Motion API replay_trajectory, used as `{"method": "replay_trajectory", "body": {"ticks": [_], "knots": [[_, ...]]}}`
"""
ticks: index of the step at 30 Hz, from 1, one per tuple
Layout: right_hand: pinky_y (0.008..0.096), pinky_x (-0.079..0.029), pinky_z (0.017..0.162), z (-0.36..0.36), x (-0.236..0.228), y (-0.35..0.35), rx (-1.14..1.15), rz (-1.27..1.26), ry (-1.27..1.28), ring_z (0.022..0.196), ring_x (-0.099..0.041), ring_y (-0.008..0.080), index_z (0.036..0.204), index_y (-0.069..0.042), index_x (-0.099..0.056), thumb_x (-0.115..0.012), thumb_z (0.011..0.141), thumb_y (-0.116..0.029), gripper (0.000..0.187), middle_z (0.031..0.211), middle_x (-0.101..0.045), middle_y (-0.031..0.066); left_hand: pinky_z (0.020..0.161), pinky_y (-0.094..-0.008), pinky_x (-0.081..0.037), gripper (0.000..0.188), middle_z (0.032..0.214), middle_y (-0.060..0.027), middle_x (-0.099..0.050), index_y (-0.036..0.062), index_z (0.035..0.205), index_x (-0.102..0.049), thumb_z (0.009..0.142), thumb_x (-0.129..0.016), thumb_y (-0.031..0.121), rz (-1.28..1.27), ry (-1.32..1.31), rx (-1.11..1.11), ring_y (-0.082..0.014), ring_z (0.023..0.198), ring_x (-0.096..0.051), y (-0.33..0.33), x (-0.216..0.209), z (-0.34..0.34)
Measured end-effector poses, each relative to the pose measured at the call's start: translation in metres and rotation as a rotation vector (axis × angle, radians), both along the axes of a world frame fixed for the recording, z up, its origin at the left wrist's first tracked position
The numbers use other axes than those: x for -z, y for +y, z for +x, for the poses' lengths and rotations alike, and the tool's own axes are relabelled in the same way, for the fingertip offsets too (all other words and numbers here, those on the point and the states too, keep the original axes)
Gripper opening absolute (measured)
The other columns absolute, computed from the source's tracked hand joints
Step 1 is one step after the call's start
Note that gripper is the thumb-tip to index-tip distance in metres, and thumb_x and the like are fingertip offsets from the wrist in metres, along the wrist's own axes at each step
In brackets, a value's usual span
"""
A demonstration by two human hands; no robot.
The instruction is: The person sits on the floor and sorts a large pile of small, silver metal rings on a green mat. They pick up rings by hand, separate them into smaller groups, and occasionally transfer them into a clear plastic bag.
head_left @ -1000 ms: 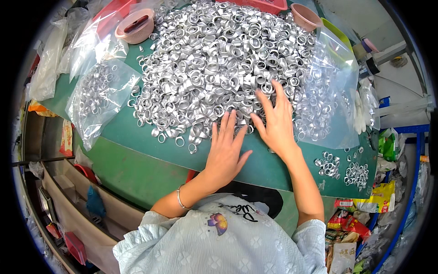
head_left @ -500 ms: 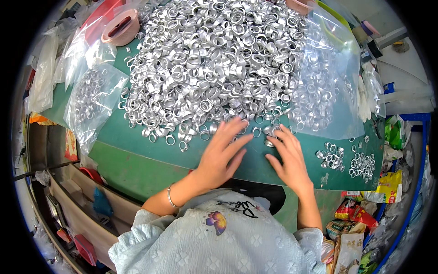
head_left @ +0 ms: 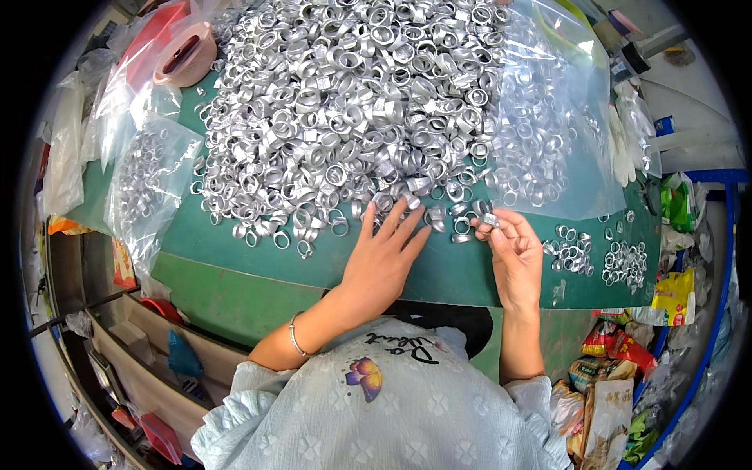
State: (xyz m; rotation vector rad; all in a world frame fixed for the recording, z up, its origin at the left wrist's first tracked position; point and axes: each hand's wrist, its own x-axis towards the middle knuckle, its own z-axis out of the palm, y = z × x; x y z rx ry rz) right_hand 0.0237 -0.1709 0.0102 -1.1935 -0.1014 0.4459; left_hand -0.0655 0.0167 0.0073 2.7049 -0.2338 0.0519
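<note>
A large heap of silver metal rings covers the middle and back of the green table. My left hand lies palm down at the heap's near edge, fingers spread and fingertips touching rings there. To its right my right hand is turned palm up and pinches a silver ring between thumb and fingers, just off the heap. A few loose rings sit between the two hands. Right of my right hand are two small groups of rings, a nearer-in cluster and another cluster.
A clear plastic sheet overlies rings at the right. On the left lie a clear bag of rings and a pink bowl with a dark object inside. An open drawer is at lower left; colourful packages fill a blue-framed rack at lower right.
My right hand has turned over and moved right, and now holds a ring. My left hand has spread its fingers on the heap's edge. The whole view has shifted slightly.
</note>
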Motion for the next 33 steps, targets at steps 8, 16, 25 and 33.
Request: {"method": "replay_trajectory", "body": {"ticks": [8,16,25,33], "knots": [[0.0342,-0.044,0.090,-0.036,0.000,0.000,-0.001,-0.045,-0.074,0.100,-0.059,0.0248,0.101,0.005,-0.055,-0.052,0.081,0.012,0.022,0.097,-0.062,0.0150,0.085,-0.0376,-0.048,0.032,0.117,-0.0133,-0.052,0.0031,0.119,-0.051,0.087,-0.053,0.007,-0.881,-0.014,-0.171,-0.0233,0.100,-0.056,-0.011,-0.011,-0.009],[0.0337,-0.043,0.077,-0.016,-0.008,-0.012,0.216,-0.799,-0.675,0.085,-0.055,0.0257,0.089,0.002,-0.063,-0.068,0.069,0.000,0.020,0.092,-0.060,0.0130,0.056,-0.0211,-0.041,0.026,0.091,-0.0108,-0.059,-0.0025,0.109,-0.052,0.095,-0.046,0.018,-1.849,0.663,-0.236,-0.0099,0.067,-0.051,-0.026,0.008,-0.015],[0.0317,-0.042,0.072,-0.017,0.004,-0.011,0.157,-0.847,-0.617,0.080,-0.053,0.0248,0.092,0.000,-0.061,-0.069,0.069,-0.001,0.025,0.092,-0.059,0.0113,0.051,-0.0210,-0.037,0.032,0.076,-0.0066,-0.057,-0.0023,0.100,-0.054,0.096,-0.043,0.027,-1.727,0.652,-0.302,-0.0078,0.055,-0.044,-0.020,0.013,-0.017],[0.0329,-0.043,0.071,-0.029,-0.005,0.005,0.160,-0.748,-0.625,0.082,-0.053,0.0251,0.096,-0.001,-0.061,-0.071,0.066,0.000,0.032,0.093,-0.060,0.0111,0.046,-0.0187,-0.037,0.033,0.081,-0.0070,-0.057,-0.0025,0.104,-0.056,0.095,-0.046,0.027,-2.125,0.902,-0.350,-0.0082,0.060,-0.048,-0.023,0.012,-0.014]]}}
